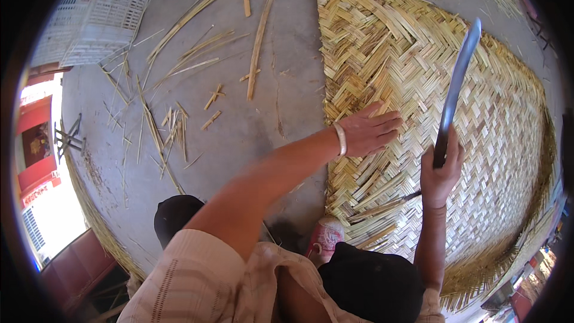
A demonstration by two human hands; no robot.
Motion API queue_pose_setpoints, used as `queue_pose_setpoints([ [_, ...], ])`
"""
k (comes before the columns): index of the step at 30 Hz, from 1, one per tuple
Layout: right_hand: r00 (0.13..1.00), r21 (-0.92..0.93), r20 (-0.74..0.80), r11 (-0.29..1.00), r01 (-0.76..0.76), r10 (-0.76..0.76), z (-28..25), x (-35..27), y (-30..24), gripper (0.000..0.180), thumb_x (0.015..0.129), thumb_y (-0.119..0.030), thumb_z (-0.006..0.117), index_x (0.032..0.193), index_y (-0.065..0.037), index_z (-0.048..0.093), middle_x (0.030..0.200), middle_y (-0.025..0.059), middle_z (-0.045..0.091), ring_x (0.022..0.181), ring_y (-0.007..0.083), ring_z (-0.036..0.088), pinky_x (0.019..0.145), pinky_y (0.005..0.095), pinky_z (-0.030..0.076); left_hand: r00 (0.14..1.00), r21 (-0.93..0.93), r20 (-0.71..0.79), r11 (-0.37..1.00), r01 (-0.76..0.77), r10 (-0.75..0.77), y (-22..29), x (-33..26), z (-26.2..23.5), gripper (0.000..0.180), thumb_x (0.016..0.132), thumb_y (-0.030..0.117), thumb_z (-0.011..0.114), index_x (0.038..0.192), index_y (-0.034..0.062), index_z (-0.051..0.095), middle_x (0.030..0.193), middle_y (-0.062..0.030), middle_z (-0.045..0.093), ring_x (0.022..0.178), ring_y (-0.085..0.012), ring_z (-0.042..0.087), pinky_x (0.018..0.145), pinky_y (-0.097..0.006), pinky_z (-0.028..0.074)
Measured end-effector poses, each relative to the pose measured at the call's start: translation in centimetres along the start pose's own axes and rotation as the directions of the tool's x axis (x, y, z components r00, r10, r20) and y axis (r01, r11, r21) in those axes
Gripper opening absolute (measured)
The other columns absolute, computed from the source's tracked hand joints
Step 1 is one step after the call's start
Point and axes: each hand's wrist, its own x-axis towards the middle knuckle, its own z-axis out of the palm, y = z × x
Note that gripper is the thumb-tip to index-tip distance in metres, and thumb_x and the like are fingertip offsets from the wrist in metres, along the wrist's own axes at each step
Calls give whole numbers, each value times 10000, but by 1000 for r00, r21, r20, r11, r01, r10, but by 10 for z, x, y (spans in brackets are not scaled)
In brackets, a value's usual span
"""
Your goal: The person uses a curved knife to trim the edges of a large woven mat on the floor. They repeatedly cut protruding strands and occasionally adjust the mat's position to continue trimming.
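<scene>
A big woven mat of pale split bamboo strips [412,78] in a zigzag pattern covers the right half of the head view. My left hand [368,130], a light bracelet round its wrist, reaches across to the mat's left part with fingers stretched out flat; it holds nothing. In my right hand [442,173] is a long curved knife [459,78], its fingers wrapped round the dark handle. The blade points away from me above the mat. Loose strip ends [382,209] stick out of the weave between my right wrist and the mat's near left corner.
Loose bamboo strips [156,119] and short offcuts [212,119] lie scattered over the grey floor at left. A longer flat slat [260,48] lies nearer the mat. My red shoe [327,236] touches the mat's near edge. A white plastic crate [98,18] stands far left.
</scene>
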Motion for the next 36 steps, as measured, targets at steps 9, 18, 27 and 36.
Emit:
queue_pose_setpoints([
  [9, 680, -461, 694, 871, 168, 236, 81, 63, -113, 649, 887, -217, 575, 1500, -247, 363, 859, 179, 617, 689, 264, 657, 559, 379, 548, 998, -6, 58, 1000, 16, -15, -60, -238, -103, 323, 859, 258, 655, 1137, 96, 620, 1421, -119, 496, 1408, -271, 369, 1150, -529, 266],
  [18, 965, -162, 126, 955, 249, -230, 80, 52, -121, 537, 902, -154, 566, 1431, -201, 484, 686, 87, 575, 490, 179, 558, 410, 343, 488, 773, -19, 7, 772, 635, -635, -45, -339, -74, 523, 851, 273, 678, 1317, 97, 519, 1482, -110, 420, 1416, -285, 337, 1168, -484, 241],
  [27, 962, -190, 267, 976, 101, -48, 74, 54, -121, 562, 907, -245, 550, 1457, -277, 442, 695, 119, 596, 571, 256, 635, 523, 405, 537, 767, 2, 31, 767, 641, -641, -46, -351, -57, 548, 879, 302, 620, 1376, 109, 491, 1529, -107, 369, 1434, -290, 312, 1176, -493, 218],
  [36, 627, -368, 579, 853, -370, 521, 59, 19, -131, 630, 841, -209, 574, 1452, -276, 439, 838, 221, 684, 772, 390, 673, 728, 471, 531, 765, -50, 75, 764, 643, -639, -44, -352, -63, 537, 881, 286, 613, 1373, 102, 506, 1529, -114, 370, 1438, -301, 304, 1175, -502, 209],
])
